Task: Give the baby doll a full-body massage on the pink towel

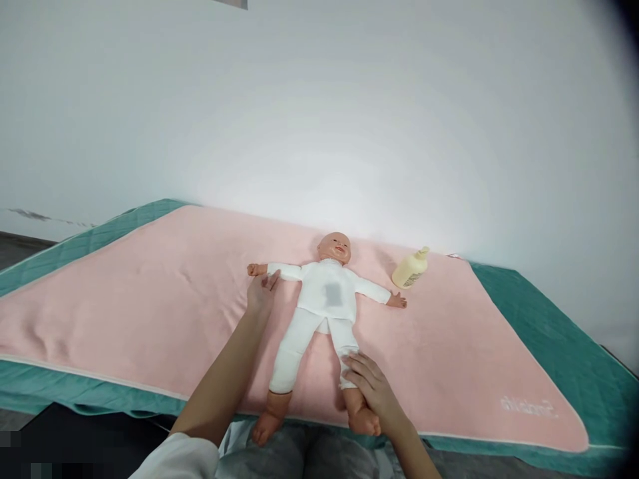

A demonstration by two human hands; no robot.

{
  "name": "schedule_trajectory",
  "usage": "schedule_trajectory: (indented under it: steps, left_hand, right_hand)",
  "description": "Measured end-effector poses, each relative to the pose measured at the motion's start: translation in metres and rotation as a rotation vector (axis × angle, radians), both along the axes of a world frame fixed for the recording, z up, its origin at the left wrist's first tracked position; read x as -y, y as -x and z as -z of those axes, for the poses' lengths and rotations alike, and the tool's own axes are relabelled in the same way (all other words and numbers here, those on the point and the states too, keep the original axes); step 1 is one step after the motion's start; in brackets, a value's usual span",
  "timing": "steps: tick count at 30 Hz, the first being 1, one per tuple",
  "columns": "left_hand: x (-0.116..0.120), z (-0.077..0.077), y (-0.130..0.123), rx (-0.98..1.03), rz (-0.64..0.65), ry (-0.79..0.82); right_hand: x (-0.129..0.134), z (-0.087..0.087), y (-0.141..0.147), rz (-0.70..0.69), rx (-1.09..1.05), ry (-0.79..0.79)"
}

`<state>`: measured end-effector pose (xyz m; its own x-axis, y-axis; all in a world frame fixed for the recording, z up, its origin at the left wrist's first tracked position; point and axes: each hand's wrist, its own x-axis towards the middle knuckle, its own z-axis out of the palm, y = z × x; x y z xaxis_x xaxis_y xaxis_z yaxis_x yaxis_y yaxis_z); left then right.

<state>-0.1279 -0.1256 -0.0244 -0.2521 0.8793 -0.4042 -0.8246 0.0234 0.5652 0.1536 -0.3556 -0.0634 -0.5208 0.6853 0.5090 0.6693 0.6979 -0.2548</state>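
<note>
A baby doll [319,289] in a white long-sleeved top and white trousers lies on its back, arms spread and bare feet towards me. My left hand [260,293] is at the cuff of the doll's sleeve on the left, with its fingertips against the cloth and its fingers a little apart. Lower down, my right hand [372,382] curls its fingers over the doll's lower leg on the right, just above the bare foot; the thumb is hidden. A grey patch marks the front of the top.
Beneath the doll is a pink blanket [439,359] over a green quilted cover [544,326]. A pale yellow pump bottle [410,269] stands beyond the doll's hand on the right. A white wall [319,120] rises behind the far edge.
</note>
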Motion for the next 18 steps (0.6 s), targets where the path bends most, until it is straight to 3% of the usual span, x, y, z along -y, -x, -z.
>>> schedule_trajectory:
  steps: [5, 10, 14, 18]
  left_hand:
    - [-0.004, 0.001, 0.004, 0.077, -0.042, 0.047]
    - [-0.003, 0.0, 0.007, 0.08, -0.051, 0.043]
    - [0.001, -0.009, 0.009, 0.135, -0.01, -0.068]
    - [0.008, -0.02, 0.007, 0.163, 0.021, -0.327]
  right_hand:
    - [0.007, -0.006, -0.001, -0.057, 0.172, 0.179]
    - [0.013, 0.001, -0.002, -0.081, 0.115, 0.227]
    - [0.013, 0.006, 0.0, 0.025, -0.251, 0.257]
    - [-0.012, -0.007, -0.005, 0.275, -0.689, 0.375]
